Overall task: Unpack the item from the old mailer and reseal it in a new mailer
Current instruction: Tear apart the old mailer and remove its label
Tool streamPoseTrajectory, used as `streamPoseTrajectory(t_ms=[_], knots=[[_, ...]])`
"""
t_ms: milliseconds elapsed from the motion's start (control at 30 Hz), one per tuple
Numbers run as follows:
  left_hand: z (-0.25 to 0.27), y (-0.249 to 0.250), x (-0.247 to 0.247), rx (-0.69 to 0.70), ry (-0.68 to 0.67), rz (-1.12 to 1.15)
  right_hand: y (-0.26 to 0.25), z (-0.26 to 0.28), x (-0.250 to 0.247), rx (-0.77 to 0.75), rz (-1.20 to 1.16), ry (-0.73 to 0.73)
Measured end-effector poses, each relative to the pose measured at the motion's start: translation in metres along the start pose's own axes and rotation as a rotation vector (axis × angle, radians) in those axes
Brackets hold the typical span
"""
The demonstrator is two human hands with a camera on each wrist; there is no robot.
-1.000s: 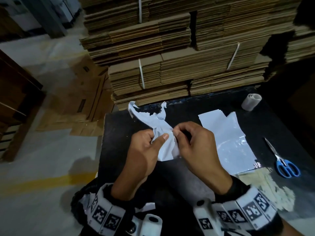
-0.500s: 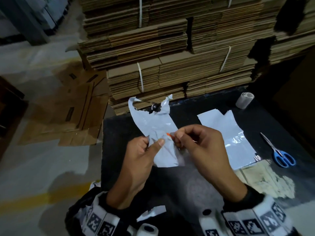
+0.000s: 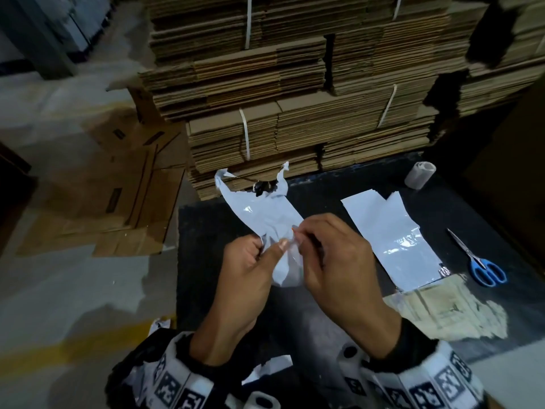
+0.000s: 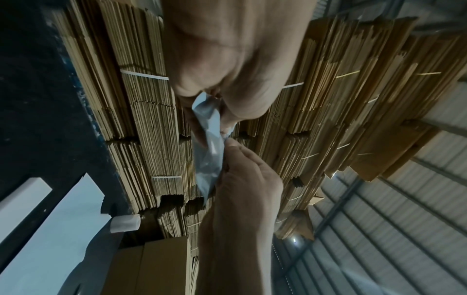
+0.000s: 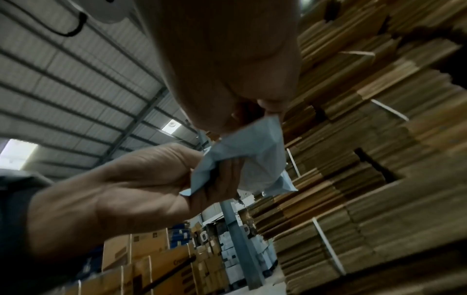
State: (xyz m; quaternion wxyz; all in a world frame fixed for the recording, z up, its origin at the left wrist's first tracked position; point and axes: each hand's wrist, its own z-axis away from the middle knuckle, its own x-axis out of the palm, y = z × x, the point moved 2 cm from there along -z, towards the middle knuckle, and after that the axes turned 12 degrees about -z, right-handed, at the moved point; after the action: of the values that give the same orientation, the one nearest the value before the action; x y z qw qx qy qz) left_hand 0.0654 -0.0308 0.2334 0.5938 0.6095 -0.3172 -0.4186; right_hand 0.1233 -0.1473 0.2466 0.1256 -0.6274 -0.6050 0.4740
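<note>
Both hands up over the worktop (image 3: 206, 261) w/ the old mailer (image 3: 265, 214) between them: left hand (image 3: 244, 270) pinching the crumpled lower part, thumb pressed on the film, right hand (image 3: 330, 255) curled in, fingertips nipping the film right beside a tiny orange bit, can't tell what that is. Mailer looks thin, floppy, slick plastic, prob near weightless, so it'll sag and slide unless pinched tight; best hold is at a torn edge or a bunched fold, not the flat glossy face. Pale grey-white, creased, far end ripped ragged w/ two torn tails sticking up and dark inside showing at the tear. New mailer (image 3: 392, 240) lies flat to the right, near the blue-handled scissors (image 3: 479, 264); tape roll (image 3: 420, 175) at the far edge. Item itself not visible.
</note>
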Motion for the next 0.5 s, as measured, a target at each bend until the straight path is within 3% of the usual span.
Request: streamPoseTrajectory(t_ms=[333,500], knots=[[0.002,0.004,0.0,-0.036,-0.07,0.2,-0.001,-0.003,0.0,0.524,-0.523,0.04],[0.001,0.003,-0.002,-0.055,-0.026,0.299,-0.003,-0.009,-0.007,0.761,-0.967,0.147]])
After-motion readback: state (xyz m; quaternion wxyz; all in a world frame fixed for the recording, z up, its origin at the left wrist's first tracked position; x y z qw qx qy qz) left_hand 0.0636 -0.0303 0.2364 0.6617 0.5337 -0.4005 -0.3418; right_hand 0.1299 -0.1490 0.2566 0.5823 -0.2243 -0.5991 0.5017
